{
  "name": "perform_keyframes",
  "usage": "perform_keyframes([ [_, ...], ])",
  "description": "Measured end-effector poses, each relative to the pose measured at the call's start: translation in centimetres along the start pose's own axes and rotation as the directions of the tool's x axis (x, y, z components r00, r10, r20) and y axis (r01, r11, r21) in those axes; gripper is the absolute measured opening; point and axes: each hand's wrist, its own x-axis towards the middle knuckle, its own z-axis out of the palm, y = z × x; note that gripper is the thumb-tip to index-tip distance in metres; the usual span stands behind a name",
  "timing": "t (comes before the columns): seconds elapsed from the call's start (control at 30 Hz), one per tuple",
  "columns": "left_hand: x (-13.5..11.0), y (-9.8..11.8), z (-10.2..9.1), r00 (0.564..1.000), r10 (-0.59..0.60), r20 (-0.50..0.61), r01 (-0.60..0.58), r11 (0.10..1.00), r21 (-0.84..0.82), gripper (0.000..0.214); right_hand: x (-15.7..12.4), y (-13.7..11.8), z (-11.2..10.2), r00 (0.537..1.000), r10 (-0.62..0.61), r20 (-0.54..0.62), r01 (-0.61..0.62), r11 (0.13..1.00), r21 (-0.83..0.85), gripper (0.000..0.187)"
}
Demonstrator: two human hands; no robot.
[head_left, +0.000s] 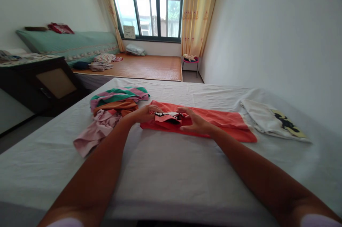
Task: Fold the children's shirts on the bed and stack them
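Observation:
A coral-red shirt (221,119) lies in a long folded strip across the white-covered bed. At its left end a folded-over part with a black-and-white trim stands slightly raised. My left hand (145,114) has its fingers closed on that end; the thumb is partly hidden. My right hand (197,123) is beside the raised part, thumb and fingers apart, the fingertips at or just over the cloth. To the left of my left hand is a loose heap: a green-and-pink striped garment (120,95), an orange-brown one (117,106) and a pale pink one (93,132).
A folded white garment with a black-and-yellow print (275,120) lies at the right of the white sheet (165,177). Behind are a mat-covered bed (155,66), a dark cabinet (53,81) at left and a pink stool (191,61). A wall (267,35) borders the right side.

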Motion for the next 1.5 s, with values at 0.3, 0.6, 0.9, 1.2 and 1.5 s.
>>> perform_keyframes([
  [0.3,-0.4,0.8,-1.0,0.999,0.033,0.023,-0.030,0.992,-0.119,0.028,0.0,1.1,1.0,0.975,-0.205,0.087,0.215,0.762,-0.611,0.042],
  [0.6,-0.6,0.7,-0.6,0.954,-0.038,0.298,0.105,0.971,-0.213,0.019,-0.4,1.0,0.7,0.978,-0.177,0.111,0.206,0.911,-0.357,0.020],
  [0.9,-0.2,-1.2,1.0,0.830,-0.558,0.001,0.514,0.764,-0.389,0.041,2.2,3.4,2.0,0.797,0.510,-0.323,-0.385,0.842,0.378,0.025],
  [1.2,0.3,-1.8,1.7,0.850,-0.523,-0.053,0.507,0.842,-0.182,0.052,1.8,3.1,1.9,0.876,0.296,-0.380,-0.353,0.931,-0.090,0.030],
  [1.5,0.5,-1.1,1.4,0.781,-0.366,-0.506,0.585,0.713,0.387,0.039,1.3,2.6,1.4,0.929,0.014,-0.369,-0.220,0.824,-0.522,0.019],
])
